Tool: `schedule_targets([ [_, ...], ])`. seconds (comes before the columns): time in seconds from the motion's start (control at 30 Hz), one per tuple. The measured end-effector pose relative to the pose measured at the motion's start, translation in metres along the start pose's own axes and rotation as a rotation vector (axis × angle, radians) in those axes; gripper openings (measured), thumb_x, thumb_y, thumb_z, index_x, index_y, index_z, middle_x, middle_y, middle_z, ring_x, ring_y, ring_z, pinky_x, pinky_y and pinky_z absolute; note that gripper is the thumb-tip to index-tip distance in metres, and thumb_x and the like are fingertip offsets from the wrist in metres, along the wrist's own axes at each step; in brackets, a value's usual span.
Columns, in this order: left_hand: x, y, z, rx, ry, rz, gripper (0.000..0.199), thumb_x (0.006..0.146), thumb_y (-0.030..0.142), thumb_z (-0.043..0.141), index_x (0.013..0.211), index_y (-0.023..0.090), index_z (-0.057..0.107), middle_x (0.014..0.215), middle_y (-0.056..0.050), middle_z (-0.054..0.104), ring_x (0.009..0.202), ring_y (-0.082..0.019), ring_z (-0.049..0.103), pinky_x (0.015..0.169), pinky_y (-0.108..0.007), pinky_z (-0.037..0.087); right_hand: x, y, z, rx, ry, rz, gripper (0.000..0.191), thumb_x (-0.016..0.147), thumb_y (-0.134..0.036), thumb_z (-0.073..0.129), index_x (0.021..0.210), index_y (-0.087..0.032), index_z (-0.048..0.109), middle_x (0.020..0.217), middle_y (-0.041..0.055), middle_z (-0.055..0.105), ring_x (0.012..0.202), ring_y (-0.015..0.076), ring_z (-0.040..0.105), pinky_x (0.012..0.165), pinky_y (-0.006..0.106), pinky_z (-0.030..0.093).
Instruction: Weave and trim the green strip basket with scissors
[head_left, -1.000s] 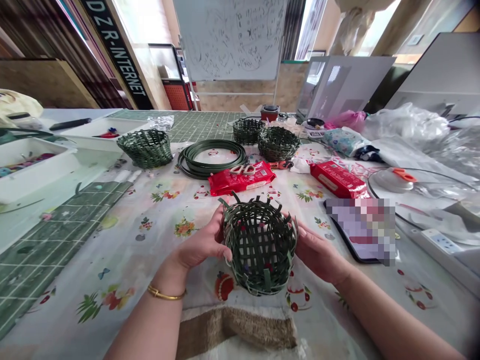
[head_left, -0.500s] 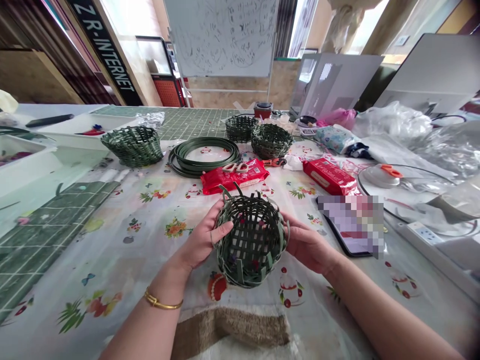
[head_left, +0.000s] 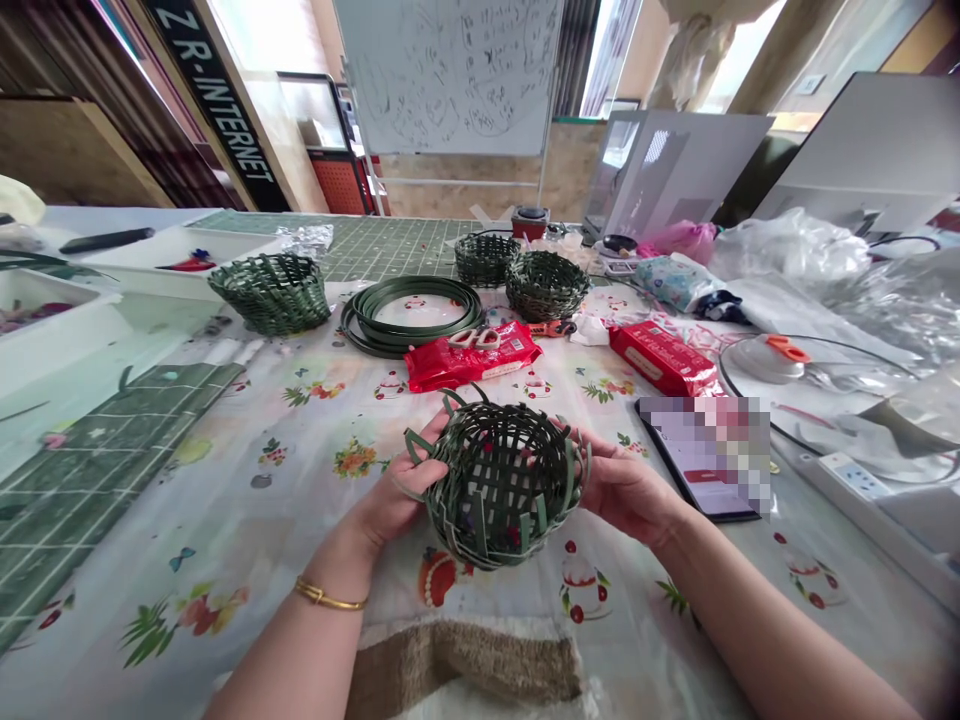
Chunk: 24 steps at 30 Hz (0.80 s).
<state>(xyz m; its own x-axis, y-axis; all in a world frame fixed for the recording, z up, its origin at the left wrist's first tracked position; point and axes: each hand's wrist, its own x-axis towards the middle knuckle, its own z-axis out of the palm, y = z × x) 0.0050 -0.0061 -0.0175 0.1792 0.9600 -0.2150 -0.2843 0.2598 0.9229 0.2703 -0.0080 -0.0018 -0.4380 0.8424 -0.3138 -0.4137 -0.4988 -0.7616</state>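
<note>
Between my two hands is a dark green woven basket point(head_left: 502, 545), its open mouth tipped toward me. Loose strip ends stick up around its rim. My left hand point(head_left: 401, 490) grips the left side, with the thumb over the rim and the other fingers behind the wall. On the opposite side my right hand point(head_left: 630, 490) is closed around the wall, its fingertips partly hidden by strips. Through the gaps in the weave the patterned tablecloth point(head_left: 300, 540) shows. A brown cloth point(head_left: 465, 665) lies just in front of me.
Beyond the basket lie a red packet point(head_left: 435, 368) with scissors point(head_left: 476, 338) on top and a coil of green strips point(head_left: 367, 335). Three other woven baskets stand farther back, one at left point(head_left: 274, 295). On the right are a phone point(head_left: 705, 470), another red packet point(head_left: 664, 358) and a power strip point(head_left: 855, 480).
The basket has tilted a little more upright, and its mouth looks wider. My left thumb has shifted outward along the rim, and my right fingers have moved onto the right wall.
</note>
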Motion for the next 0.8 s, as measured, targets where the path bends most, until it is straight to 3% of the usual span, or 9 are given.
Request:
schedule_targets([
  [0.17,0.000,0.003,-0.001,-0.044,-0.072,-0.004,0.065,0.071,0.015,0.068,0.133,0.026,0.050,0.133,-0.004,0.058,0.119,-0.027,0.054,0.093,-0.034,0.045,-0.002,0.003,0.002,0.000,0.017,-0.003,0.048,0.073,-0.016,0.069,0.119,-0.030,0.064,0.121,0.0011,0.067,0.088,0.0167,0.066,0.073,0.030,0.052],
  [0.27,0.000,0.010,0.003,-0.067,-0.172,-0.017,0.068,0.073,0.017,0.072,0.135,0.029,0.047,0.135,-0.002,0.056,0.123,-0.027,0.051,0.095,-0.033,0.044,-0.002,0.008,0.002,-0.046,0.058,-0.054,0.046,0.076,-0.022,0.070,0.120,-0.031,0.063,0.120,0.0013,0.067,0.096,0.0187,0.066,0.077,0.030,0.051],
  [0.37,0.001,0.015,0.007,-0.055,-0.208,0.044,0.058,0.075,0.021,0.073,0.129,0.027,0.053,0.129,-0.002,0.060,0.118,-0.023,0.055,0.094,-0.029,0.044,-0.005,0.009,0.002,-0.117,0.035,-0.078,0.048,0.078,-0.027,0.070,0.125,-0.032,0.059,0.126,0.0023,0.064,0.106,0.0207,0.063,0.083,0.032,0.051],
  [0.47,0.002,0.019,0.007,-0.035,-0.093,0.092,0.047,0.075,0.025,0.074,0.119,0.022,0.060,0.110,-0.003,0.068,0.094,-0.018,0.065,0.081,-0.026,0.049,-0.011,0.001,-0.002,-0.217,-0.036,-0.052,0.051,0.078,-0.027,0.071,0.127,-0.033,0.055,0.129,0.0036,0.061,0.101,0.0202,0.065,0.082,0.034,0.052],
  [0.57,-0.001,0.025,0.000,-0.069,0.035,0.048,0.047,0.069,0.025,0.078,0.113,0.019,0.062,0.093,-0.003,0.072,0.071,-0.016,0.066,0.065,-0.025,0.051,-0.020,-0.010,-0.006,-0.423,-0.149,0.060,0.038,0.078,-0.028,0.072,0.115,-0.026,0.063,0.117,0.0063,0.066,0.094,0.0223,0.067,0.084,0.040,0.052],
  [0.67,-0.009,0.032,-0.005,-0.138,-0.076,-0.017,0.049,0.065,0.024,0.080,0.111,0.017,0.064,0.098,-0.007,0.072,0.077,-0.021,0.068,0.069,-0.030,0.053,-0.024,-0.016,-0.006,-0.548,-0.072,-0.037,0.025,0.082,-0.035,0.068,0.102,-0.022,0.069,0.110,0.0086,0.069,0.099,0.0253,0.066,0.091,0.044,0.048],
  [0.73,-0.013,0.034,-0.003,-0.155,-0.169,-0.068,0.049,0.065,0.027,0.079,0.111,0.016,0.065,0.102,-0.010,0.072,0.083,-0.024,0.069,0.073,-0.033,0.053,-0.022,-0.013,-0.002,-0.482,0.029,-0.191,0.028,0.084,-0.040,0.064,0.108,-0.024,0.068,0.120,0.0090,0.066,0.111,0.0267,0.060,0.096,0.045,0.045],
  [0.8,-0.014,0.031,0.002,-0.144,-0.246,-0.138,0.050,0.064,0.028,0.079,0.110,0.014,0.066,0.101,-0.012,0.072,0.083,-0.025,0.069,0.073,-0.033,0.052,-0.019,-0.007,0.003,-0.380,0.036,-0.253,0.034,0.086,-0.043,0.061,0.115,-0.027,0.065,0.133,0.0081,0.058,0.125,0.0275,0.050,0.101,0.046,0.041],
])
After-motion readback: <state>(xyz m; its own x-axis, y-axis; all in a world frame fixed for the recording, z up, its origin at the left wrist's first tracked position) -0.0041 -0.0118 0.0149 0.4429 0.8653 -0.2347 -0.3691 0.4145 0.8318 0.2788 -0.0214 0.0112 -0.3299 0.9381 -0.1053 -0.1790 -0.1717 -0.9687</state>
